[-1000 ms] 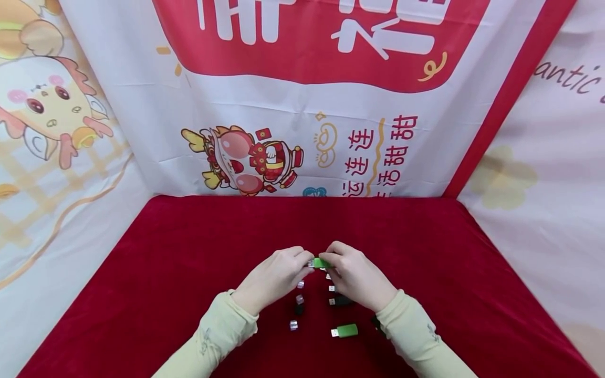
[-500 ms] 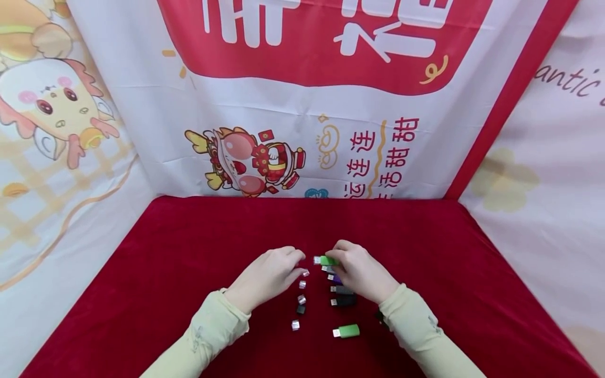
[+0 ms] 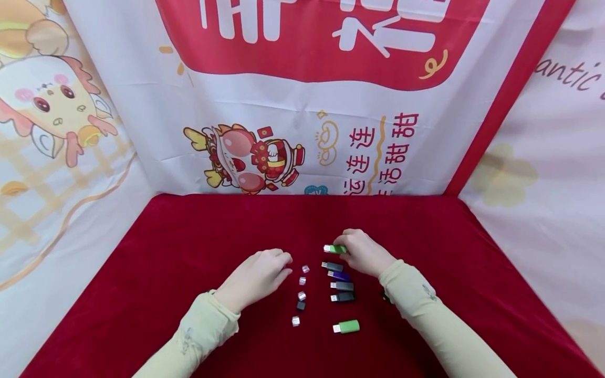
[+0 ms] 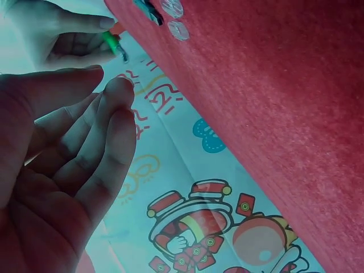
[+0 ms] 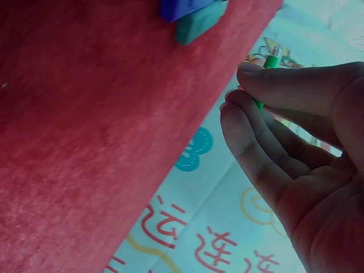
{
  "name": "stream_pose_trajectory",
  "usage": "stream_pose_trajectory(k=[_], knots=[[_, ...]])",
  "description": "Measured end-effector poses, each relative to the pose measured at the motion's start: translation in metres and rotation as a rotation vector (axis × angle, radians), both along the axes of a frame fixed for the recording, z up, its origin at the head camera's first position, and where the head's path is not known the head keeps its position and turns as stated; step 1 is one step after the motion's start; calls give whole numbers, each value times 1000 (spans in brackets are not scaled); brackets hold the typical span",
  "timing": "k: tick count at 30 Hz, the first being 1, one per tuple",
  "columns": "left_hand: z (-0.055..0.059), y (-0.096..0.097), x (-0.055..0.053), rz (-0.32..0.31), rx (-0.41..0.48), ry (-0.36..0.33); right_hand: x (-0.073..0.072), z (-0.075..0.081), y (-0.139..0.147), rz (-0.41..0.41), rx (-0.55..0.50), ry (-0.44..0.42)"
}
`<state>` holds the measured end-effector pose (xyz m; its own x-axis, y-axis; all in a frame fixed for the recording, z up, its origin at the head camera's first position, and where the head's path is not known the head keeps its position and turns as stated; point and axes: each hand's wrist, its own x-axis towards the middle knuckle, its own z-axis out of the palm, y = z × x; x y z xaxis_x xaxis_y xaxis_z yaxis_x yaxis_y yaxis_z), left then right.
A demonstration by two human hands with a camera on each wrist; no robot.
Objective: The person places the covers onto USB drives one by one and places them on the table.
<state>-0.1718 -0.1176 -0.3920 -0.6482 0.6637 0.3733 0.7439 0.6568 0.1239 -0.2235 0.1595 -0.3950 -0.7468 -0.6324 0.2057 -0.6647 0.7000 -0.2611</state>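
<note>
Between the thumb and fingers of my right hand (image 3: 365, 252) is a green USB stick (image 3: 335, 249), its shiny, clear-looking end (image 5: 276, 51) pointing left. It is held beyond a column of USB sticks on the cloth: a grey one (image 3: 332, 266), a purple one (image 3: 339, 275), another grey one (image 3: 342, 286) and a black one (image 3: 343, 297). My left hand (image 3: 257, 275) hovers left of several small clear caps (image 3: 302, 281). Nothing sits between its loosely bent fingers, as the left wrist view (image 4: 68, 142) confirms.
A second green USB stick (image 3: 346, 326) lies nearer my body. One black cap (image 3: 301, 305) is among the clear ones. Part of a dark item (image 3: 385, 297) shows beside my right sleeve. Red cloth (image 3: 212, 226) covers the table, with a printed curtain (image 3: 293, 100) behind its far edge.
Both hands were on the green USB stick at first. My left hand has let go and drawn back to the left, while my right hand has carried the stick right and farther away.
</note>
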Motion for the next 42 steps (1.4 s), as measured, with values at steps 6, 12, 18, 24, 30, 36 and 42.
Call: stream_pose_trajectory(k=[6, 12, 18, 24, 30, 36, 42], knots=[[-2, -3, -1, 5, -5, -27, -10, -10, 1, 11, 37, -20], [-2, -2, -3, -1, -13, -30, -16, -13, -2, 20, 61, -45], [-2, -4, -3, -1, -19, -46, -22, -16, -6, 24, 74, -90], [-2, -5, -3, -10, -27, -79, -27, -21, -6, 37, 103, -97], [-3, -5, -3, -17, -44, -94, -28, -24, -7, 30, 117, -102], [-5, -5, -4, -14, -50, -112, -26, -23, -8, 14, 122, -112], [-6, -6, -3, 4, -54, -111, -24, -20, -8, -19, 145, -139]])
